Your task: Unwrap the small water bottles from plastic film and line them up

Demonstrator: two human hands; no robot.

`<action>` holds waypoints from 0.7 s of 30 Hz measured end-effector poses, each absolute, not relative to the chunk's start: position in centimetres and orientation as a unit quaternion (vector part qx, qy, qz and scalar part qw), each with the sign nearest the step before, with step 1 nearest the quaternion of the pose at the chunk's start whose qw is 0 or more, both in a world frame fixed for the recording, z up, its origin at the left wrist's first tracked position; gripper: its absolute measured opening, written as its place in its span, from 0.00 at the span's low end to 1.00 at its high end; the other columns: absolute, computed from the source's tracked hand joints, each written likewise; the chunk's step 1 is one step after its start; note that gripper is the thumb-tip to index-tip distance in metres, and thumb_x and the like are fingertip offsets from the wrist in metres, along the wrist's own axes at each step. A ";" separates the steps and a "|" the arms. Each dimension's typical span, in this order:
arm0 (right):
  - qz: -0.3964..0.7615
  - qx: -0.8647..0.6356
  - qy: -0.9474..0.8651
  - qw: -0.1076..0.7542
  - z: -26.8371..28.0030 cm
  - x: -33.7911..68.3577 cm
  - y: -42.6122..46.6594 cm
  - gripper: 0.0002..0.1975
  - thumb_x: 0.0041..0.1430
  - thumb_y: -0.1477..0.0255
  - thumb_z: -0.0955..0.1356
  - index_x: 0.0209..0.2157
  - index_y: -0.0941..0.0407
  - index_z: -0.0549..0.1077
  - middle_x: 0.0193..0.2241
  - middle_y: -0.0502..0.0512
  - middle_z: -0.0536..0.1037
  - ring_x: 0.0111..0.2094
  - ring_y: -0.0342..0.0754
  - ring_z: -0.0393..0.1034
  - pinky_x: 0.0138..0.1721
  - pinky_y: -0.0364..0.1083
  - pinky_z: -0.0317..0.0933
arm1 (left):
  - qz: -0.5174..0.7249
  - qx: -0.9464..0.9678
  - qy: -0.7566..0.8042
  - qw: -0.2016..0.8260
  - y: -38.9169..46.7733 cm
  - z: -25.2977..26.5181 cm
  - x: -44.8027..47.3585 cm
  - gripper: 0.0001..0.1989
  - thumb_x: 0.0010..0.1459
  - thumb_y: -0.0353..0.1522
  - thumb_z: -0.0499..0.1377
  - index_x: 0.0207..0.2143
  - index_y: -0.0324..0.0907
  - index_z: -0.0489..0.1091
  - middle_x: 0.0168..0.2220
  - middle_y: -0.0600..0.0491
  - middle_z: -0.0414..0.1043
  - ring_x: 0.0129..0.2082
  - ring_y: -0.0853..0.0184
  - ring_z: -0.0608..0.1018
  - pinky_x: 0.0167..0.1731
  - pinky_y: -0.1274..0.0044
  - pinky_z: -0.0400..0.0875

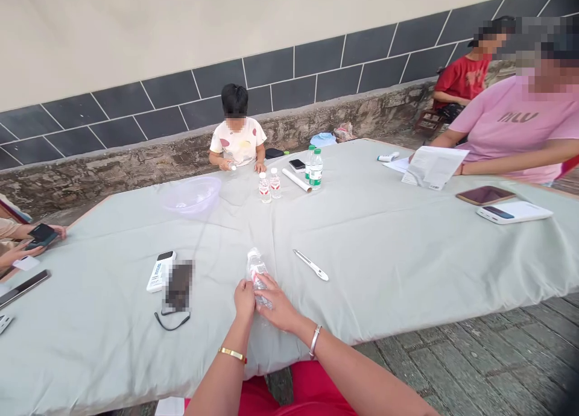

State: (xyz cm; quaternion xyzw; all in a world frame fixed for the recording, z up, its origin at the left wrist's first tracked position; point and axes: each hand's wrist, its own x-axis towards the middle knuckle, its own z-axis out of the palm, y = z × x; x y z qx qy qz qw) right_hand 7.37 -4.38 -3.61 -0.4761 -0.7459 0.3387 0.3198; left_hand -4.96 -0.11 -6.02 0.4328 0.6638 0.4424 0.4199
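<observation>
A clear plastic bottle [256,264] with a pink-and-white label lies or leans on the cloth in front of me; its exact tilt is hard to tell. My right hand [277,304] is wrapped over its lower right side. Against the bottle's left side rests my left hand [245,298], closed like a fist; whatever its fingers hold is hidden. A white utility knife [311,265] lies on the cloth to the right of the bottle. To the left are a white power bank [159,271] and a dark blurred-out object [178,286] with a black strap.
A grey cloth covers the table [384,241]. Farther off stand small bottles [265,188], green-capped bottles [315,169], a white roll [297,180] and a purple basin [192,196]. People sit around the edges, one holding papers [432,167]. Phones [485,195] lie about.
</observation>
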 end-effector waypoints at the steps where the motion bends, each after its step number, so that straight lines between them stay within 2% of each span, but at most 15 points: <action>1: 0.346 -0.479 -0.736 0.331 -3.6 7.6 -4.3 0.18 0.53 0.73 0.66 0.46 0.54 0.76 0.65 0.56 0.55 0.67 0.56 0.41 0.64 0.57 0.44 | 0.451 0.425 0.657 0.429 -0.2 -6.0 -4.9 0.15 0.52 0.37 0.54 0.17 0.44 0.53 0.15 0.63 0.52 0.17 0.74 0.59 0.21 0.79 0.56; 4: 0.359 -0.499 -0.706 0.353 -3.1 8.6 -4.1 0.15 0.54 0.70 0.65 0.43 0.53 0.77 0.63 0.57 0.59 0.64 0.55 0.50 0.62 0.55 0.49 | 0.482 0.385 0.639 0.460 -0.5 -6.0 -4.9 0.14 0.52 0.38 0.54 0.19 0.44 0.54 0.15 0.64 0.51 0.16 0.75 0.58 0.19 0.80 0.55; 7: 0.332 -0.573 -0.667 0.342 -2.0 9.6 -3.8 0.15 0.59 0.68 0.62 0.41 0.56 0.77 0.60 0.61 0.63 0.62 0.52 0.55 0.60 0.51 0.52 | 0.520 0.328 0.624 0.483 -0.8 -6.0 -5.2 0.14 0.54 0.42 0.51 0.22 0.45 0.55 0.17 0.63 0.56 0.16 0.75 0.62 0.19 0.79 0.60; 10: 0.257 -0.658 -0.648 0.283 -0.6 9.7 -3.2 0.18 0.60 0.66 0.62 0.47 0.58 0.74 0.61 0.65 0.60 0.62 0.55 0.53 0.59 0.54 0.51 | 0.547 0.287 0.607 0.500 -1.1 -6.0 -5.4 0.16 0.53 0.45 0.52 0.24 0.45 0.54 0.18 0.63 0.56 0.16 0.75 0.64 0.17 0.81 0.60; 13: 0.210 -0.659 -0.685 0.228 0.5 8.8 -2.4 0.25 0.58 0.64 0.65 0.55 0.57 0.68 0.64 0.67 0.53 0.63 0.59 0.49 0.59 0.58 0.49 | 0.562 0.269 0.595 0.507 -1.6 -6.0 -5.4 0.18 0.51 0.47 0.56 0.25 0.45 0.55 0.17 0.65 0.51 0.13 0.78 0.57 0.13 0.83 0.51; 17: 0.211 -0.620 -0.734 0.181 1.0 8.5 -1.4 0.22 0.56 0.66 0.67 0.54 0.51 0.70 0.66 0.62 0.50 0.65 0.60 0.42 0.60 0.64 0.40 | 0.581 0.252 0.595 0.495 -2.1 -5.7 -6.7 0.20 0.50 0.49 0.57 0.26 0.45 0.54 0.16 0.67 0.49 0.12 0.79 0.54 0.11 0.84 0.47; 19: 0.215 -0.650 -0.707 0.177 1.0 9.6 -1.2 0.20 0.59 0.70 0.65 0.54 0.52 0.70 0.65 0.63 0.51 0.65 0.59 0.43 0.60 0.62 0.41 | 0.593 0.247 0.595 0.484 -2.3 -5.3 -8.1 0.20 0.50 0.49 0.57 0.26 0.45 0.54 0.16 0.67 0.48 0.12 0.79 0.54 0.12 0.84 0.48; 21: 0.212 -0.693 -0.664 0.185 1.0 10.8 -1.3 0.21 0.62 0.74 0.60 0.56 0.56 0.68 0.64 0.66 0.53 0.64 0.57 0.47 0.59 0.56 0.47 | 0.599 0.250 0.592 0.479 -2.5 -4.9 -9.5 0.20 0.49 0.49 0.58 0.26 0.45 0.53 0.17 0.66 0.48 0.13 0.79 0.54 0.12 0.84 0.48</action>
